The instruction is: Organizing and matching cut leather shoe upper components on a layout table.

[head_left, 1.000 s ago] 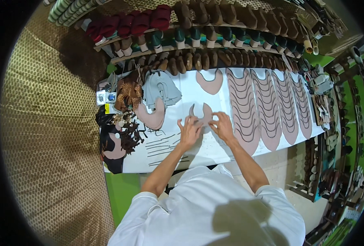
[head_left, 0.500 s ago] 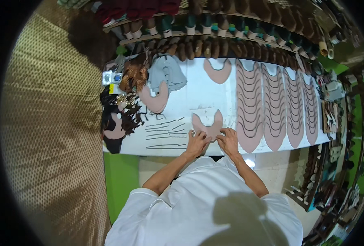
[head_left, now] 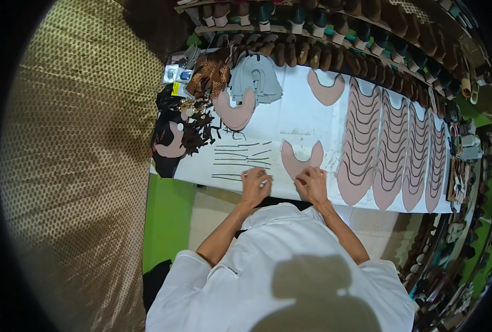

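A dusty-pink U-shaped shoe-upper piece (head_left: 299, 164) lies before me on the white table, its two points facing away. My right hand (head_left: 313, 183) bends over its near right edge, fingertips gathered on the piece; they partly hide that edge. To the left, my left hand (head_left: 256, 185) hovers at the right ends of thin dark strips (head_left: 229, 177), its fingers curved but apart. I make out nothing held in it. Several more strips (head_left: 237, 155) lie in loose rows just beyond that hand.
Columns of overlapping pink pieces (head_left: 358, 182) fill the table's right side. Single pink pieces (head_left: 326, 97) lie farther back. Grey pieces (head_left: 255, 80), patterned brown material (head_left: 208, 77) and dark scraps (head_left: 196, 135) crowd the left end. Shoe-filled racks (head_left: 312, 55) line the back.
My left hand has left the pink piece and moved left to the dark strips. My right hand stays at the piece. The whole view has shifted and tilted.
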The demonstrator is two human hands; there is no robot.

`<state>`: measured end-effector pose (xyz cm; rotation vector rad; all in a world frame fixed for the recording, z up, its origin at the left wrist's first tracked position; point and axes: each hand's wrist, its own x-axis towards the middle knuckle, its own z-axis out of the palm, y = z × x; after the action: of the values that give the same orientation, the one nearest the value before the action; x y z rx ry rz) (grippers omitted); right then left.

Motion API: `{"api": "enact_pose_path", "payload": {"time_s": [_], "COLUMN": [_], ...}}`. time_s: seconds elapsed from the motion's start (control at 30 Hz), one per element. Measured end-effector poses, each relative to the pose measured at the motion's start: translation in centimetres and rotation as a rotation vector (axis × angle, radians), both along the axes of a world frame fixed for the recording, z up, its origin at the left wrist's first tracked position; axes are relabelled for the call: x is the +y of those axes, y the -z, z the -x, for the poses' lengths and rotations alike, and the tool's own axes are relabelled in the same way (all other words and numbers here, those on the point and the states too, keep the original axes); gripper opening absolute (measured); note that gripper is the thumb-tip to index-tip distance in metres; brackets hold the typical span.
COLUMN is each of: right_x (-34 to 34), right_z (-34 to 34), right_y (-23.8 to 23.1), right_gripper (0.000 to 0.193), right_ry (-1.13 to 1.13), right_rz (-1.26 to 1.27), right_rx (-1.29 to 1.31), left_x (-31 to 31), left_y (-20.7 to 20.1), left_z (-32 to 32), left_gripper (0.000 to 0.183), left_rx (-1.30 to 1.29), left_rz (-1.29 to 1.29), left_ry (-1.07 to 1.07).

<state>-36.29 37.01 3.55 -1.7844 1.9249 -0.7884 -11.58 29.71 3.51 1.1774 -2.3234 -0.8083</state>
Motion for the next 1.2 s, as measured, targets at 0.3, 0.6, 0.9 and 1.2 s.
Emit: {"api": "enact_pose_path", "payload": {"time_s": [0.3, 0.6, 0.9, 1.2], "right_x": [-3.3, -5.3, -5.7, -9.0], "right_z": [-7.0, -10.1, -10.9, -13.8], "right_y": [1.0, 0.0, 0.4, 1.1], "right_gripper": [0.013, 0.013, 0.013, 0.015], "right_ry": [-0.325, -0.230, -0.130, -0.314], "right_rz": [-0.016, -0.029, -0.049, -0.196], "right_rx": [0.055, 0.094, 0.070, 0.301], "left_x": [-2.4, -4.5, -6.4, -7.8], "left_y": [0.6, 1.2, 0.7, 1.0], "left_z": [-7.7, -9.4, -9.7, -9.4], "left_gripper": [0.019, 0.019, 0.015, 0.027], "left_rx": [-0.092, -0.082, -0.067, -0.018], "left_rz": [0.071, 0.026, -0.001, -0.075], "left_ry": [-0.185, -0.090, 0.008, 0.173]}}
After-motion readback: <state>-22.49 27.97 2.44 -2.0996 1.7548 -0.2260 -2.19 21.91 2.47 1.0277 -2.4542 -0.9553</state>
